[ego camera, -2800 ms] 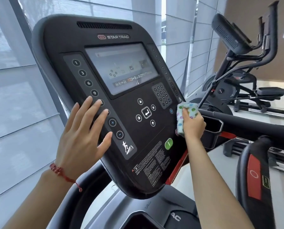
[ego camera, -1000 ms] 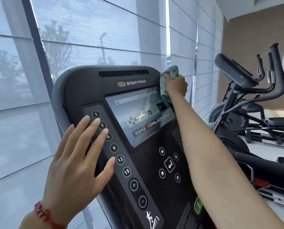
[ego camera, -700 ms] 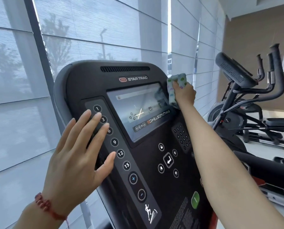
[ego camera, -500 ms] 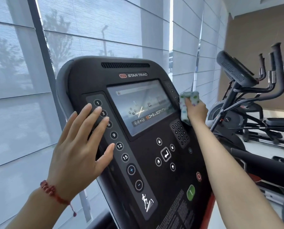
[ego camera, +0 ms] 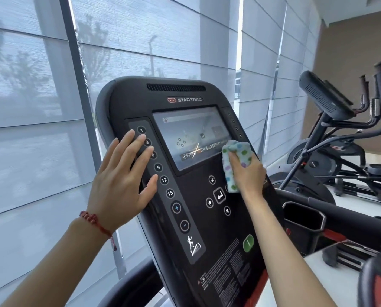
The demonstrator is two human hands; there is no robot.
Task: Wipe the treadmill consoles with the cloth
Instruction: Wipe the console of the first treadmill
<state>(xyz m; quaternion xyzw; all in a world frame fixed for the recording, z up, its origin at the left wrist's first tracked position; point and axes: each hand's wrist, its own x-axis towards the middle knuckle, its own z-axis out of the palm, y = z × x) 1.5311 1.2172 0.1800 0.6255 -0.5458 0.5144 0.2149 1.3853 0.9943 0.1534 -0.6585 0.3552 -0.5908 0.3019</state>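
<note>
A black Star Trac treadmill console [ego camera: 127, 100] fills the middle of the head view, with a lit screen [ego camera: 189, 134] and rows of buttons. My right hand [ego camera: 248, 173] grips a white cloth [ego camera: 238, 152] with coloured dots and presses it against the console at the screen's lower right corner, over the keypad area. My left hand [ego camera: 121, 185] lies flat with fingers spread on the console's left edge, beside the numbered buttons. A red string bracelet sits on the left wrist.
Shaded windows [ego camera: 41, 129] stand behind the console. An elliptical trainer [ego camera: 344, 138] with its own console stands at the right. A black cup holder [ego camera: 304, 218] and a handrail [ego camera: 362, 222] lie to the console's right, and a red-and-black grip [ego camera: 377, 282] shows at the bottom right.
My right hand has carried the cloth from the console's top right corner down along its right side to the screen's lower right corner. The left hand has stayed flat on the left edge.
</note>
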